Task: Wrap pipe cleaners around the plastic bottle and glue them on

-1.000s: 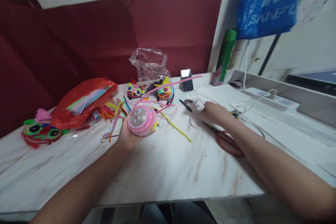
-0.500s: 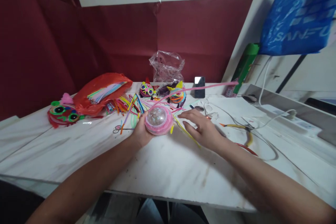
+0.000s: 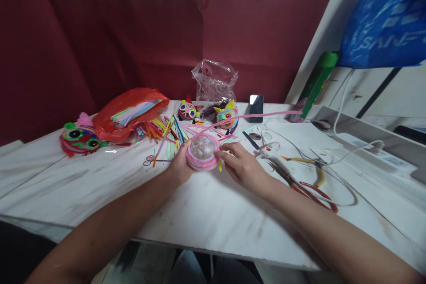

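Observation:
My left hand (image 3: 180,164) is wrapped round the left side of a clear ball (image 3: 202,147) banded with pink pipe cleaner (image 3: 203,165). Its see-through dome faces up, with speckled matter showing inside. A long pink pipe cleaner (image 3: 256,115) runs from the band up and off to the right. At the ball's right edge, the fingers of my right hand (image 3: 241,165) are closed and press on the rim of the dome. A bit of yellow pipe cleaner (image 3: 220,166) pokes out beneath them.
Scissors with red handles (image 3: 309,191) and yellow-handled pliers (image 3: 319,175) lie to the right among white cables. Small scissors (image 3: 148,160), loose pipe cleaners (image 3: 166,131), a red bag (image 3: 129,102) and a decorated mask-like figure (image 3: 80,138) are left. Behind stand two more figures and a phone (image 3: 256,108).
My right hand has moved left from beside the ball and now touches its right edge. The left hand keeps its hold. The view has shifted slightly, uncovering the red-handled scissors.

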Demonstrator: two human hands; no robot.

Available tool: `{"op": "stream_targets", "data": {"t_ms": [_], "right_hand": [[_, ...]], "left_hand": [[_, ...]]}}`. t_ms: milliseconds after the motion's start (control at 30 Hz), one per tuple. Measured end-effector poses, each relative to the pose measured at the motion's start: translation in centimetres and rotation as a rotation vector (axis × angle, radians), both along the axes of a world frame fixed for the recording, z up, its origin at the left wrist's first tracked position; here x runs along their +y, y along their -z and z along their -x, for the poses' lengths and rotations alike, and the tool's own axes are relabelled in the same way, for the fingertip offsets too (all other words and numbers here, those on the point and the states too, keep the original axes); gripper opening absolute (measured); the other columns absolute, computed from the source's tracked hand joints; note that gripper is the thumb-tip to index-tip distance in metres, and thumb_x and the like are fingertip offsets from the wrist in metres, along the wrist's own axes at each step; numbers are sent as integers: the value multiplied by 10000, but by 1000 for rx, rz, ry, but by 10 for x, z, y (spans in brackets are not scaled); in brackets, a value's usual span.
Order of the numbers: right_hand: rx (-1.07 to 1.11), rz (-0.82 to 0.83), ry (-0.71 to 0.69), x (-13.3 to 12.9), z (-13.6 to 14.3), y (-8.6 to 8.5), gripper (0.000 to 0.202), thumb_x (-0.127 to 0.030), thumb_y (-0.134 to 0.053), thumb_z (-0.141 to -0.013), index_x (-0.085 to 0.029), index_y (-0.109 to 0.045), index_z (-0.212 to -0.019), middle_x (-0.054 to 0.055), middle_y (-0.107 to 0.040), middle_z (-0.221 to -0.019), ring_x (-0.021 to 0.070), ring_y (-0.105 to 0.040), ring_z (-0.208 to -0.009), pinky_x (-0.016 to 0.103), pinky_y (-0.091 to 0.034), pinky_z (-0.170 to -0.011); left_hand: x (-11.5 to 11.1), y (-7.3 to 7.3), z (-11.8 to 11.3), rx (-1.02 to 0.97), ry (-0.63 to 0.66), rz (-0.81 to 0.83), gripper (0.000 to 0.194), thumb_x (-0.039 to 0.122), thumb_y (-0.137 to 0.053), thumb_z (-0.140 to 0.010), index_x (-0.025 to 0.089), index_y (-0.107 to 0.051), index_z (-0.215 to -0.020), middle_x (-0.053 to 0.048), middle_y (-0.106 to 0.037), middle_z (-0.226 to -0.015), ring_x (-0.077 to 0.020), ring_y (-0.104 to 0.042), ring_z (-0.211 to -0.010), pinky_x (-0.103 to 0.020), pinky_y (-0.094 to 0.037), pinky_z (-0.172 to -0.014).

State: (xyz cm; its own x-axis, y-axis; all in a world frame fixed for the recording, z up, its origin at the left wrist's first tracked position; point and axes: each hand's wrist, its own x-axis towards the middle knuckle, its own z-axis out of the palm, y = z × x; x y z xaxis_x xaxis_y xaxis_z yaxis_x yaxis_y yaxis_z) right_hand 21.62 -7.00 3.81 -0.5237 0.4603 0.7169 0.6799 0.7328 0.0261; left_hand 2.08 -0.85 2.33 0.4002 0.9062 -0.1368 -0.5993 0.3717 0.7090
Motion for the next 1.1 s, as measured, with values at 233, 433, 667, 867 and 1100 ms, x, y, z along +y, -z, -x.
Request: {"op": "stream_targets", "data": {"t_ms": [233,433,667,867,1100], "right_hand": [[-81,-105,87,0,3,10,327,-109,-422,-914,-148,-608,-1181,212,-599,-1185,298,-524,-1133,472,-513,-845],[65,-85,73,0,7,9,209,-227,-501,-915,-140,-668,-1005,194,-618,-1126,273,-547,-1050,441,-535,-836],[75,-88,70,0,12,17,212,-184,-477,-917,-131,-638,-1045,195,-617,-1120,279,-541,-1056,453,-529,-836],[337,62,-28,1,13,23,215,-138,-468,-900,-203,-617,-1041,130,-615,-1060,234,-569,-990,423,-523,-819],[424,167,-49,3,12,26,322,-109,-472,-870,-225,-539,-1163,119,-598,-1080,243,-555,-1044,446,-502,-875]], "left_hand": [[-4,0,-4,14,19,-7,461,413,-407,-911,144,-560,-1253,-136,-700,-1080,-288,-667,-972,-513,-492,-909],[-3,3,-4,53,-13,-20,457,408,-408,-917,151,-549,-1268,-127,-707,-1061,-290,-666,-981,-524,-489,-912],[-4,4,-3,49,9,-30,466,393,-415,-916,142,-540,-1287,-131,-711,-1075,-285,-668,-974,-511,-503,-903],[-3,1,-4,119,-85,-61,444,377,-413,-914,114,-572,-1234,-126,-729,-972,-268,-682,-892,-496,-504,-897],[-1,6,-6,153,-128,-143,394,367,-485,-880,123,-603,-1165,-110,-735,-947,-252,-689,-864,-445,-511,-883]]}}
